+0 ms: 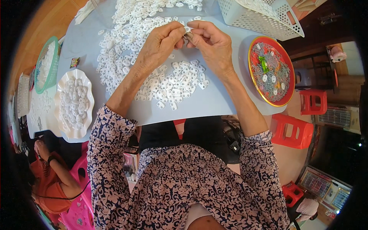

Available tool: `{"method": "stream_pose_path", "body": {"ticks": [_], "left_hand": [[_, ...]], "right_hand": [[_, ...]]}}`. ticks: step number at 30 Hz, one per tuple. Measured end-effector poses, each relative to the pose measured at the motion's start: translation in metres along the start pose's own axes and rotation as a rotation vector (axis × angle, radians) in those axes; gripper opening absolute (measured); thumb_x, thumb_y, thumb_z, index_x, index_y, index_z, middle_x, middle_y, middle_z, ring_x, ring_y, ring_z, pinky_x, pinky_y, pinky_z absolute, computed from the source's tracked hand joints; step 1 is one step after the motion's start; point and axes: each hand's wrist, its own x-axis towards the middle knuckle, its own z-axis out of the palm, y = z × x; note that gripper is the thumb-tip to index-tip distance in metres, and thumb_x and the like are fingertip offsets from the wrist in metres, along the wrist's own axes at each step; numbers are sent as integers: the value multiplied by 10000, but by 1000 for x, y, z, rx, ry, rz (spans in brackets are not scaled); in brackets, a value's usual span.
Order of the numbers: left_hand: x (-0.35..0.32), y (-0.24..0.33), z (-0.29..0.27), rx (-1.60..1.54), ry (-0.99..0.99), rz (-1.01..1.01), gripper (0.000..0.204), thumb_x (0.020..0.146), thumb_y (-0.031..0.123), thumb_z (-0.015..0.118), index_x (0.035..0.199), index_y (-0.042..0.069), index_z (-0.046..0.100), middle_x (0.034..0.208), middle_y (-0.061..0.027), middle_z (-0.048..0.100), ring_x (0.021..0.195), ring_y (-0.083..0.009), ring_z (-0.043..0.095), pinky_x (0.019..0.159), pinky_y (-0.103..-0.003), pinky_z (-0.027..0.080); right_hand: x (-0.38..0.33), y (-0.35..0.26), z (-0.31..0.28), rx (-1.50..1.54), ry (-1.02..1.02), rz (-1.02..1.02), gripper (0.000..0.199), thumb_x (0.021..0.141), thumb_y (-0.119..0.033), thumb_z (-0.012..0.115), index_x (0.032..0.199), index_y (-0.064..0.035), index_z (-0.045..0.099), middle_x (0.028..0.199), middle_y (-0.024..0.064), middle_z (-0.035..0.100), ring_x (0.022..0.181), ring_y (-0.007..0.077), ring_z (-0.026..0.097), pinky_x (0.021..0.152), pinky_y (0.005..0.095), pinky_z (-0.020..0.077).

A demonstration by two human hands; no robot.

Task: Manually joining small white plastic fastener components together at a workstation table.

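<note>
Left hand [159, 44] and right hand [212, 44], fingertips pinched together.

A heap of small plastic pieces [153, 57] is spread on the middle of the bench [214, 99]. To its left a scalloped plate [73, 102] filled with such pieces is placed, and further left a round basket [46, 63]. On the right a round tray [271, 71] is set, with a perforated basket [260, 17] behind it. Stools [293, 130] are found beside the bench, on the right.

Small grey piece [189, 36], perhaps metal, mostly hidden between pinching fingers [180, 32] of both hands.
</note>
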Motion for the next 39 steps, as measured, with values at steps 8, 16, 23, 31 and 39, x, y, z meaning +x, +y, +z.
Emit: {"method": "stream_pose_path", "body": {"ticks": [8,16,23,31,39], "left_hand": [[0,1,2,-41,-2,-43,276,947,235,433,814,27,555,637,10,477,605,-70,426,550,-231,355],[0,-4,1,7,-43,-3,301,959,249,417,805,29,553,628,8,457,597,-75,412,541,-235,349],[-1,-4,5,-45,-57,-20,309,959,250,415,803,23,556,630,1,468,594,-78,413,539,-241,350],[-2,3,8,-124,-67,-92,304,945,252,422,823,14,568,651,-16,512,617,-87,455,575,-239,389],[1,0,4,-128,-115,-102,326,939,263,412,775,17,550,629,-22,497,615,-102,467,571,-253,385]], "right_hand": [[-1,3,2,-100,-22,-60,280,780,-26,675,1053,-14,613,757,6,613,645,51,548,604,200,473],[0,9,2,-202,1,-161,246,757,-72,716,985,-33,633,710,-3,587,618,62,530,579,215,477],[-1,1,0,-433,7,-270,226,753,-115,732,915,-28,601,681,55,591,588,136,564,566,251,490],[-2,-4,0,-423,-5,-237,194,771,-109,716,881,-14,588,686,87,631,602,147,625,551,262,500],[4,6,-12,-52,-119,-21,145,848,-96,649,913,30,621,700,30,628,631,79,581,571,212,466]]}}
